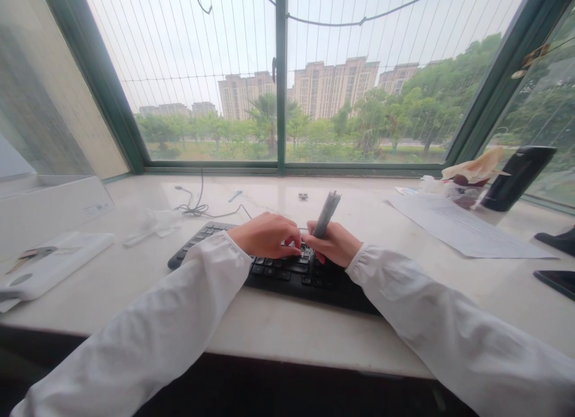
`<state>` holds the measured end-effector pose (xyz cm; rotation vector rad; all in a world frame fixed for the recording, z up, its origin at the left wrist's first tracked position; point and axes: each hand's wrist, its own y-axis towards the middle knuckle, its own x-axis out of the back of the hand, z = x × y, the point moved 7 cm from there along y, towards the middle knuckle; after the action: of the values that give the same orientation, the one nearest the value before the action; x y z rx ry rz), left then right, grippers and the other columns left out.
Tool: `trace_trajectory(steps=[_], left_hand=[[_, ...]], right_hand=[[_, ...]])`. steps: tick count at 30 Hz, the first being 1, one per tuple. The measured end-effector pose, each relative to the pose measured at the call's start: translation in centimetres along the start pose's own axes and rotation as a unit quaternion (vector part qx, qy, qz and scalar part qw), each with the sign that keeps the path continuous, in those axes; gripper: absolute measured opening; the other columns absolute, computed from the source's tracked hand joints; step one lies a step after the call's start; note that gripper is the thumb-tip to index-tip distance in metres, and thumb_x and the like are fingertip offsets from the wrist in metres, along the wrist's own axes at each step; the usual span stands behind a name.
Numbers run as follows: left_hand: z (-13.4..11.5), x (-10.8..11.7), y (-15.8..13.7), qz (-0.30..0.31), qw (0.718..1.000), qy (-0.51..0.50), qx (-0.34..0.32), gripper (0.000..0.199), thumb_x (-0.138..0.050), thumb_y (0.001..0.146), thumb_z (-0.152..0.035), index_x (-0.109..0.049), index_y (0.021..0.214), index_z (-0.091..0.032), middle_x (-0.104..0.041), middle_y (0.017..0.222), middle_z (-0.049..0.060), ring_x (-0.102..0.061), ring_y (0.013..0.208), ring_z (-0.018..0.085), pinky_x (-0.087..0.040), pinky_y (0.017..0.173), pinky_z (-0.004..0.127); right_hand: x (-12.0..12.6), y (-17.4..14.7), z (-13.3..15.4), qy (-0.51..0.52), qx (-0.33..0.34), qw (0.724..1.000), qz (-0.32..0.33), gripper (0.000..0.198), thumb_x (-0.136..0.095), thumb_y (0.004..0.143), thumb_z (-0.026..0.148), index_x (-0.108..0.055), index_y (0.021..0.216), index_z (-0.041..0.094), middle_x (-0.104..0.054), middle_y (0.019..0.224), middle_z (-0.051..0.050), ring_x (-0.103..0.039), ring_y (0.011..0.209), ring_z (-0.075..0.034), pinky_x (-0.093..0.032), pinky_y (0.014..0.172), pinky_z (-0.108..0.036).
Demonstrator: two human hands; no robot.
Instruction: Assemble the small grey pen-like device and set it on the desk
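Observation:
A black keyboard (283, 276) lies on the white sill in front of me, partly covered by both hands. My left hand (266, 236) rests over its middle, thumb and fingers curled close together at the keys. Whether something small is between those fingertips is hidden. In my right hand (335, 243) is a grey stick-like tool (327, 214), gripped like a pen with its upper end tilted up and right. Its lower tip is hidden behind the fingers, near the keys. Beyond the hands lie a few small dark pieces (303, 196), like keycaps.
Left: a white box (54, 204), keys (40, 253) on a white packet (85, 255), clear plastic wrap (155, 225), a coiled cable (194, 209) and a small blue item (235, 195). Right: a paper sheet (458, 225), a dark cylinder (516, 178) and a phone (557, 282).

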<state>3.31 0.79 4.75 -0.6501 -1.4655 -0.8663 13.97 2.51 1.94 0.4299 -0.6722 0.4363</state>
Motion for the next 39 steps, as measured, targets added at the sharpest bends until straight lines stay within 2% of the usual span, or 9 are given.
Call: trace_trajectory(steps=[5,14,21,32,35,39], left_hand=[[0.0,0.0,0.0,-0.006,1.000,0.007,-0.003,0.016,-0.060,0.085,-0.037,-0.069,0.089,-0.024,-0.069,0.084,-0.002,-0.062,0.072,0.011,-0.035,0.059,0.022],[0.8,0.0,-0.1,0.007,1.000,-0.007,0.010,0.019,-0.060,0.085,-0.040,-0.072,0.092,-0.028,-0.069,0.083,-0.002,-0.062,0.075,0.012,-0.036,0.062,0.022],[1.5,0.7,-0.3,-0.018,0.999,0.010,0.028,0.021,-0.055,0.088,-0.037,-0.072,0.094,-0.027,-0.069,0.084,-0.001,-0.061,0.072,0.011,-0.035,0.060,0.021],[1.8,1.3,-0.6,-0.019,0.997,0.055,0.054,0.018,-0.054,0.088,-0.035,-0.071,0.091,-0.028,-0.071,0.090,-0.003,-0.062,0.076,0.013,-0.033,0.059,0.023],[1.7,1.3,-0.6,-0.017,0.996,0.066,0.056,0.018,-0.054,0.087,-0.033,-0.071,0.090,-0.028,-0.071,0.089,-0.002,-0.062,0.075,0.014,-0.034,0.059,0.023],[1.8,1.4,-0.6,-0.024,0.995,0.080,0.057,0.019,-0.054,0.087,-0.033,-0.071,0.086,-0.026,-0.070,0.087,-0.001,-0.062,0.073,0.014,-0.035,0.059,0.024]], right_hand=[[0.0,0.5,-0.5,0.002,-0.010,1.000,0.003,0.028,-0.049,0.085,0.033,-0.041,0.061,0.020,-0.052,0.041,0.006,-0.048,0.045,-0.010,-0.039,0.055,-0.023],[-0.4,1.1,-0.7,0.014,0.015,0.998,0.067,0.034,-0.051,0.087,0.044,-0.042,0.066,0.020,-0.054,0.044,0.006,-0.049,0.047,-0.010,-0.036,0.054,-0.024],[-0.3,1.1,0.1,-0.044,0.026,0.995,0.082,0.030,-0.049,0.089,0.040,-0.047,0.068,0.019,-0.056,0.046,0.004,-0.053,0.052,-0.012,-0.038,0.058,-0.024],[-0.2,0.7,0.3,-0.047,0.010,0.998,0.040,0.027,-0.048,0.084,0.032,-0.039,0.062,0.020,-0.051,0.041,0.007,-0.048,0.046,-0.009,-0.037,0.057,-0.022],[-0.1,0.6,0.9,-0.073,0.005,0.997,0.027,0.025,-0.049,0.082,0.029,-0.041,0.060,0.019,-0.048,0.041,0.007,-0.046,0.045,-0.009,-0.035,0.055,-0.022],[-0.1,0.5,2.0,-0.124,0.031,0.992,0.001,0.022,-0.050,0.079,0.029,-0.045,0.060,0.019,-0.045,0.045,0.006,-0.041,0.048,-0.008,-0.030,0.054,-0.022]])
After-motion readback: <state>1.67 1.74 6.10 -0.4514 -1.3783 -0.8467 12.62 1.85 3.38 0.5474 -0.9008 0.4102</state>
